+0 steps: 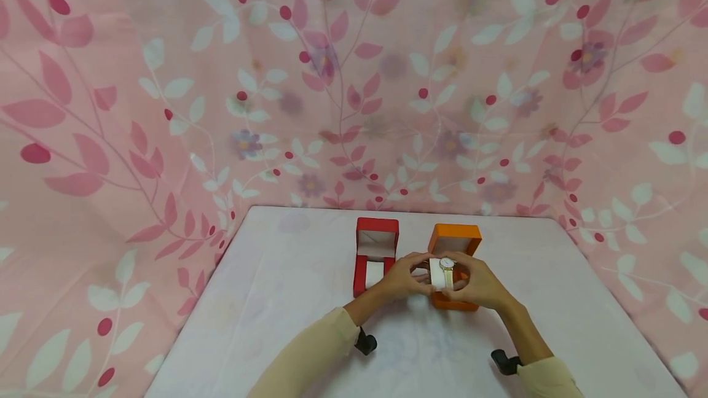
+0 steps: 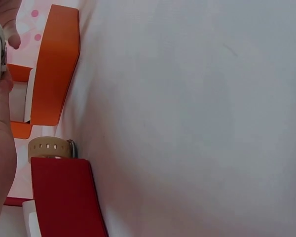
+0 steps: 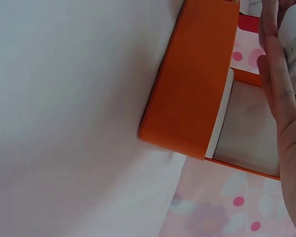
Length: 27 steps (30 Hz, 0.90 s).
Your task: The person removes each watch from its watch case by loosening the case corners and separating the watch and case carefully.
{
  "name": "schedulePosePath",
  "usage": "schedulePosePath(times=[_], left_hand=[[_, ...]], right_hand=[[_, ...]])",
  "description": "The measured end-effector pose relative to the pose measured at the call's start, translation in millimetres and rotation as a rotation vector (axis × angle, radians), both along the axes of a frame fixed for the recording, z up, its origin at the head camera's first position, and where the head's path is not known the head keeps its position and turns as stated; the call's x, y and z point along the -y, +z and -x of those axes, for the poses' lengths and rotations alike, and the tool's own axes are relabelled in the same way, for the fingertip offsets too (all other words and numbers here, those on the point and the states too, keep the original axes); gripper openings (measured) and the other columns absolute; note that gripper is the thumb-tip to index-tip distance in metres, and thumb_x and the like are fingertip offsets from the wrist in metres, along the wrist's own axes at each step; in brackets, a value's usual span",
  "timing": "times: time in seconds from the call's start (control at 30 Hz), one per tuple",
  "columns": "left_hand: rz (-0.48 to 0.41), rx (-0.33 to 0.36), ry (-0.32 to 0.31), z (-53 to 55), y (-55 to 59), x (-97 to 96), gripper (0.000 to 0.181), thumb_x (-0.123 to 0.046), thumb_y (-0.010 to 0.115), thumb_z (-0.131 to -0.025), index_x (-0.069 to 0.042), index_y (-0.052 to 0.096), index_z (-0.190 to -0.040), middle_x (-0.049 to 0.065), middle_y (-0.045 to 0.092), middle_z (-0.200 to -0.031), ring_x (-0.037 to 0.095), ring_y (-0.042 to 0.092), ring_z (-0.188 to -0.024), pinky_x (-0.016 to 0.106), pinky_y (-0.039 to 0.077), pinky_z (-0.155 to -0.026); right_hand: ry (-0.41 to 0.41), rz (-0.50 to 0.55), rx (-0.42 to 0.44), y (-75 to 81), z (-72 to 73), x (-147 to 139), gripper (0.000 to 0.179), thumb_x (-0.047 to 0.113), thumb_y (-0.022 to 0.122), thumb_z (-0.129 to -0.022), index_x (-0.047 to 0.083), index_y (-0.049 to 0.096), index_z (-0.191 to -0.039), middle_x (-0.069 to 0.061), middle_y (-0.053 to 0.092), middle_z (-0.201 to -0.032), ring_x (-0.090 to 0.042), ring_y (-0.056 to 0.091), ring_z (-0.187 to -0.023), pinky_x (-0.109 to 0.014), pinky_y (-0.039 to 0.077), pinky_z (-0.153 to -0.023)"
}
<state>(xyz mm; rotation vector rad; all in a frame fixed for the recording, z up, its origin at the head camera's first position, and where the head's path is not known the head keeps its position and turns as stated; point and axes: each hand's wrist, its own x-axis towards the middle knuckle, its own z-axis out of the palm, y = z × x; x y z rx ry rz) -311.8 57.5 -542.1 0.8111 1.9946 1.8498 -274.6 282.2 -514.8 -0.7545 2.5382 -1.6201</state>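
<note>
Both hands meet over the orange watch box [image 1: 455,230], whose lid stands up. Between them they hold a white watch cushion [image 1: 437,275] with a gold-banded wristwatch [image 1: 447,263] around it, the pale dial facing up. My left hand [image 1: 405,277] grips its left side with curled fingers and thumb, and my right hand [image 1: 480,281] grips the right side. The cushion [image 3: 293,27] shows only partly beside the fingers in the right wrist view. Left of the orange box stands an open red watch box [image 1: 378,225] with a white cushion [image 1: 374,274] inside.
A tan strap [image 2: 49,146] with punched holes and a buckle lies between the two boxes in the left wrist view. The white-covered table [image 1: 287,263] backs onto a pink floral cloth [image 1: 343,78]. Black wrist-camera mounts [image 1: 366,343] hang by the forearms.
</note>
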Motion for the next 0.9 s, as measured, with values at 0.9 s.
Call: schedulePosePath(times=[0.9], left_hand=[[-0.04, -0.077, -0.109, -10.1, 5.0, -6.5, 0.066, -0.001, 0.079, -0.079, -0.014, 0.054, -0.138, -0.005, 0.051, -0.125, 0.008, 0.055, -0.114, 0.039, 0.05, -0.095]], right_hand=[[-0.057, 0.008, 0.031, 3.2, -8.7, -10.2, 0.069, 0.015, 0.093, -0.063, 0.012, 0.049, -0.116, -0.015, 0.053, -0.109, -0.027, 0.061, -0.09, -0.037, 0.059, -0.06]])
